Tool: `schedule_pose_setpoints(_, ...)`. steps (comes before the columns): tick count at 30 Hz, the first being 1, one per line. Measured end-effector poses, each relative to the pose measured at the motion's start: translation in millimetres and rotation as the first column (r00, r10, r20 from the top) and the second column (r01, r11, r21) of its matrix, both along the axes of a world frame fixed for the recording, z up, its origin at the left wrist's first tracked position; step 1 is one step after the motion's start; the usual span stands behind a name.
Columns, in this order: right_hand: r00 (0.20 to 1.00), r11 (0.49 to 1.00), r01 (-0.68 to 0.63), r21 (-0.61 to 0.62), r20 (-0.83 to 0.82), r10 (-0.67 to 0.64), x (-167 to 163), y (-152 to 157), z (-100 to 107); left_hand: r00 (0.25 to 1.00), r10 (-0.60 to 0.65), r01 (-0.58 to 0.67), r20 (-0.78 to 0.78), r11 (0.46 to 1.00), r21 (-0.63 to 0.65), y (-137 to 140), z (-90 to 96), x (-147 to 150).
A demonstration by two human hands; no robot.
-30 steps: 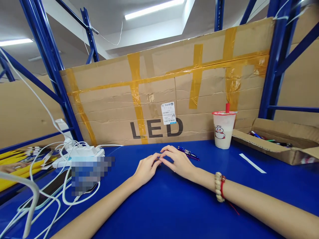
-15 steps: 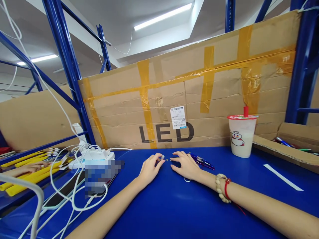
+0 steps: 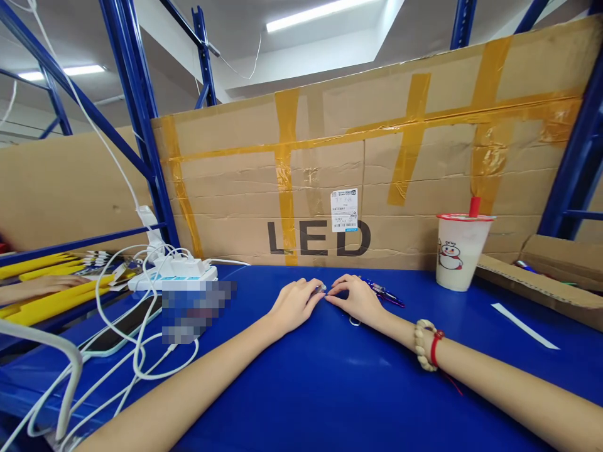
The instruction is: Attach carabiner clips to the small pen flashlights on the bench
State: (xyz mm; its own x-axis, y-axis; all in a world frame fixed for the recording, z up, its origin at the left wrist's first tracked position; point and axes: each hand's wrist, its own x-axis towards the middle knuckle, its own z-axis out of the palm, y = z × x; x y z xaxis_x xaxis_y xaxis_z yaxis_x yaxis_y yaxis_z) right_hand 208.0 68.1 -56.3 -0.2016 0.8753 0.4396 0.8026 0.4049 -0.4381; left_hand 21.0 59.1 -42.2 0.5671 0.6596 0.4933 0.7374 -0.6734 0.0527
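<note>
Near the back of the blue tabletop [image 3: 348, 389], my left hand [image 3: 294, 307] is closed, thumb and fingers pinching a small clear, shiny piece [image 3: 322, 288] too tiny to name. Facing it, my right hand [image 3: 357, 302] has thumb and forefinger brought together in a pinch. Its fingertips almost meet those of the left, and whatever they grip is hidden or too small to make out. Just behind the right hand lie purple and blue pens [image 3: 385, 294]. A small pale ring [image 3: 354, 321] rests partly under that hand.
A milky drink cup [image 3: 464, 254] with a red straw stands at right, beside an open cardboard box [image 3: 541, 282] and a white strip [image 3: 524, 326]. At left are a power strip [image 3: 183, 279], tangled white cables and a phone [image 3: 125, 326]. Another person's hand [image 3: 56, 285] touches yellow tubes.
My right hand's spread fingers have closed into a pinch, and the hands have drawn closer together. A tiny golden bit visible between them earlier is now out of sight. The whole view has shifted slightly.
</note>
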Motion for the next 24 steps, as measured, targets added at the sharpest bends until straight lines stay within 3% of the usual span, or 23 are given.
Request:
schedule_pose_setpoints(3, 0.999, 0.998, 0.023, -0.054, -0.034, -0.025, 0.5, -4.4, 0.6, 0.997, 0.068, -0.066, 0.042, 0.996, -0.068, -1.1, 0.1, 0.2)
schedule_pose_setpoints(6, 1.0, 0.999, -0.001, -0.032, -0.018, 0.001, 1.4, -7.5, 1.2, 0.993, 0.098, -0.091, 0.064, 0.991, -0.102, -2.3, 0.3, 1.5)
schedule_pose_setpoints(9, 0.988, 0.991, -0.013, 0.131, -0.149, 0.032, 1.1, -9.5, 2.5, 0.993, 0.101, -0.093, 0.062, 0.989, -0.112, -1.8, 0.0, 3.0)
schedule_pose_setpoints(12, 0.957, 0.944, -0.031, 0.329, -0.264, 0.123, -0.5, -10.5, 3.3, 0.996, 0.06, -0.053, 0.06, 0.992, -0.11, -0.7, -0.7, 3.7)
schedule_pose_setpoints(17, 0.945, 0.83, -0.192, 0.524, -0.131, 0.301, -0.9, -6.9, -0.1, 0.992, -0.038, 0.052, 0.118, 0.992, -0.116, 1.5, -2.9, 3.0)
schedule_pose_setpoints(20, 0.954, 0.82, -0.205, 0.535, -0.077, 0.289, -0.2, -4.3, -3.0, 0.985, -0.071, 0.092, 0.154, 0.987, -0.129, 4.0, -5.0, 2.6)
schedule_pose_setpoints(24, 0.948, 0.866, -0.257, 0.428, -0.063, 0.312, -1.3, -5.3, -4.2, 0.978, -0.05, 0.086, 0.204, 0.981, -0.172, 5.8, -5.8, 3.0)
